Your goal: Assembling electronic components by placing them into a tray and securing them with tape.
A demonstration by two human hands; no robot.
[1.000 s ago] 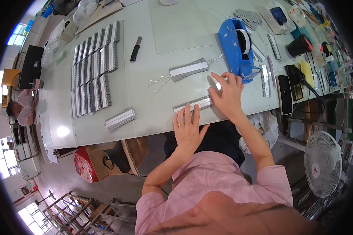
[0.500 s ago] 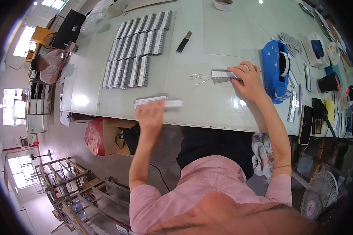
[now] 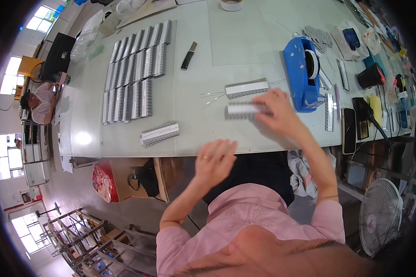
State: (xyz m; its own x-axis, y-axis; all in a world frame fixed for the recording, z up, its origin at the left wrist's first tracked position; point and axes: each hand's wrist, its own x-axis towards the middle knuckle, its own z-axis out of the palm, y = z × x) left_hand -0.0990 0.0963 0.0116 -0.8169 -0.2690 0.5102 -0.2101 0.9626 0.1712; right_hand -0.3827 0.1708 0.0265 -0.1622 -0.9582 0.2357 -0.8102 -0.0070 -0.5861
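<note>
My right hand (image 3: 278, 114) grips the right end of a grey ribbed strip with a white band (image 3: 242, 110) and holds it on the pale table (image 3: 194, 92). A second such strip (image 3: 246, 87) lies just beyond it, with thin clear slivers (image 3: 212, 95) to its left. My left hand (image 3: 213, 160) hovers open at the table's near edge, holding nothing. Another strip (image 3: 160, 133) lies alone to the left of that hand. Several more strips (image 3: 134, 69) are laid in rows at the far left.
A blue tape dispenser (image 3: 302, 69) stands right of my right hand. A black utility knife (image 3: 188, 55) lies beyond the strips. Phones, a black cup and small boxes (image 3: 365, 92) crowd the right end. A fan (image 3: 383, 217) stands on the floor at right. Another person sits far left (image 3: 37, 99).
My left hand has let go of a strip at the left and drawn back to the table's near edge. My right hand has pulled another strip nearer to me.
</note>
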